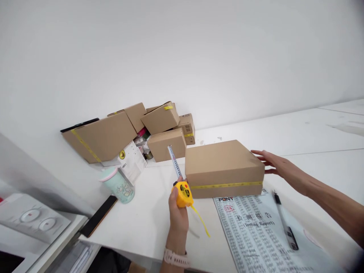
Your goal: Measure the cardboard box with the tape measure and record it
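Where the left grip (178,218) curls, a tape measure (184,194) sits.

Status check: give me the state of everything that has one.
Left hand: gripping the tape measure
Tape measure: blade partly extended
Right hand: open, at the front box's right end
Front box: no open flaps visible, yellow tape along its near side
Report: lying flat, title up
Pen: lying down
Tumbler: lid on

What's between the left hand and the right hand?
The head view shows a cardboard box between the left hand, holding a tape measure, and the right hand.
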Available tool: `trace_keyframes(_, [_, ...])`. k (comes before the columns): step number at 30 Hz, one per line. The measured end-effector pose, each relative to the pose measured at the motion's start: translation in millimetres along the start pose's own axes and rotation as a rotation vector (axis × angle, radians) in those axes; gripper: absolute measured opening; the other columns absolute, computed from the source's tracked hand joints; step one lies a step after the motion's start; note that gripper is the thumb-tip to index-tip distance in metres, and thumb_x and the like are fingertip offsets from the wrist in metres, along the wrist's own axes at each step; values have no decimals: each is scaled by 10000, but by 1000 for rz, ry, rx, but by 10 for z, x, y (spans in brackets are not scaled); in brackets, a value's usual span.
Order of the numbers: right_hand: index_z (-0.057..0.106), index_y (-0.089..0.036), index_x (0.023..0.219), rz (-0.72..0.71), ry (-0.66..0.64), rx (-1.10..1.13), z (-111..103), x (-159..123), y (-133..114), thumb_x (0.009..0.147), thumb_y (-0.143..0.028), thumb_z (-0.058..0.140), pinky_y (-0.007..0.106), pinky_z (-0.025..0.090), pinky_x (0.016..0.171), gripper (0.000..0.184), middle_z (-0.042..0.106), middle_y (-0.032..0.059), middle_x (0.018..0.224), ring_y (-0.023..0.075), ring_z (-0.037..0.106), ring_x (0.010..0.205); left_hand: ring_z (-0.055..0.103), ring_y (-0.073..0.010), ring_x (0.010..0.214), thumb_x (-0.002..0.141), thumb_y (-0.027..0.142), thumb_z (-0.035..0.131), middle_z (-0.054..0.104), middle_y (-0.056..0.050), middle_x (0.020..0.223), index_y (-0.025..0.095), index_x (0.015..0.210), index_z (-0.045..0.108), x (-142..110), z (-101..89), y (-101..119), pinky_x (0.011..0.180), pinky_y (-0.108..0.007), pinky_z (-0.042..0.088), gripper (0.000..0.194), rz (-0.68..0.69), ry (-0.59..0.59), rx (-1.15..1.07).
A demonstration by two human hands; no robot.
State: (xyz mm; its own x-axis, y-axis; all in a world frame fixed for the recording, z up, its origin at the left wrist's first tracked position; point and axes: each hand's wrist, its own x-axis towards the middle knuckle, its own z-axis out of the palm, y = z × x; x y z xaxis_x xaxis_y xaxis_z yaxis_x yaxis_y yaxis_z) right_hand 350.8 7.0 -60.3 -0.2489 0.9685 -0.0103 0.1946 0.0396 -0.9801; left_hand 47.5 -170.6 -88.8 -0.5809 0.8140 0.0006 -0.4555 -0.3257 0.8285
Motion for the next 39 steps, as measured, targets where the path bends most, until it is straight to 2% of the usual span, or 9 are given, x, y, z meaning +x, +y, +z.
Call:
trace_keyframes(3, [656, -369, 1295, -103, 32, -179, 42, 62, -280, 870, -703, 538, 403, 521, 979, 553, 610, 37, 1426, 337, 578, 1233, 628, -277, 1179, 744, 541, 716, 723, -105, 1170, 171, 1081, 713, 151, 205, 183, 882, -296, 529, 500, 26, -72, -40])
trace_keyframes(6, [634, -346, 1281, -170, 103, -359, 109, 257, -529, 849, -681, 572, 406, 534, 887, 550, 629, 59, 1365, 324, 606, 1128, 659, -251, 1090, 753, 507, 702, 731, -88, 1123, 168, 1095, 695, 351, 416, 392, 804, -279, 541, 482, 64, -100, -34])
trace_keyframes(12, [634, -246, 1033, -396, 242, -718, 351, 815, -649, 961, -482, 407, 489, 395, 1043, 335, 650, 139, 1165, 342, 530, 1165, 693, -212, 931, 735, 459, 725, 737, -84, 973, 148, 1021, 679, 741, 649, 495, 733, -264, 541, 425, 30, -130, -15])
trace_keyframes(19, [608, -196, 983, -322, 347, -874, 496, 1332, -743, 1000, -475, 233, 482, 461, 851, 467, 666, 180, 1101, 356, 539, 1060, 679, -177, 799, 672, 510, 774, 717, -85, 916, 140, 943, 686, 1021, 826, 524, 636, -243, 512, 467, 81, -132, 44])
trace_keyframes(23, [619, -173, 961, -396, 410, -946, 554, 1428, -742, 1004, -376, 224, 498, 421, 865, 445, 664, 208, 1124, 371, 515, 1101, 661, -149, 843, 644, 481, 851, 710, -64, 999, 161, 1069, 707, 767, 904, 432, 675, -213, 498, 551, 217, -101, 82])
trace_keyframes(26, [619, -188, 885, -486, 421, -991, 571, 1443, -716, 1001, -325, 256, 469, 390, 886, 405, 693, 181, 1055, 337, 542, 1060, 644, -159, 827, 679, 487, 853, 713, -79, 1054, 174, 1238, 684, 378, 965, 193, 705, -244, 508, 662, 244, -217, 151])
trace_keyframes(31, [631, -181, 907, -587, 419, -1043, 556, 1420, -697, 1003, -260, 256, 443, 347, 895, 396, 716, 149, 911, 295, 602, 914, 646, -256, 972, 668, 527, 850, 703, -123, 1148, 178, 1278, 693, -107, 1128, -307, 873, -367, 522, 720, 21, -356, 197])
trace_keyframes(35, [621, -174, 1176, -667, 415, -1042, 554, 1392, -684, 977, -165, 267, 441, 301, 928, 405, 720, 102, 851, 278, 623, 889, 611, -294, 1089, 687, 519, 834, 671, -131, 1233, 184, 1296, 677, -233, 1192, -530, 994, -432, 473, 713, -101, -388, 200])
trace_keyframes(39, [560, -244, 1376, -795, 417, -1007, 555, 1379, -664, 896, -54, 313, 428, 283, 875, 572, 721, 65, 844, 261, 612, 838, 603, -299, 1088, 687, 516, 827, 665, -129, 1221, 171, 1323, 655, -277, 1176, -636, 1004, -452, 461, 743, -105, -369, 216])
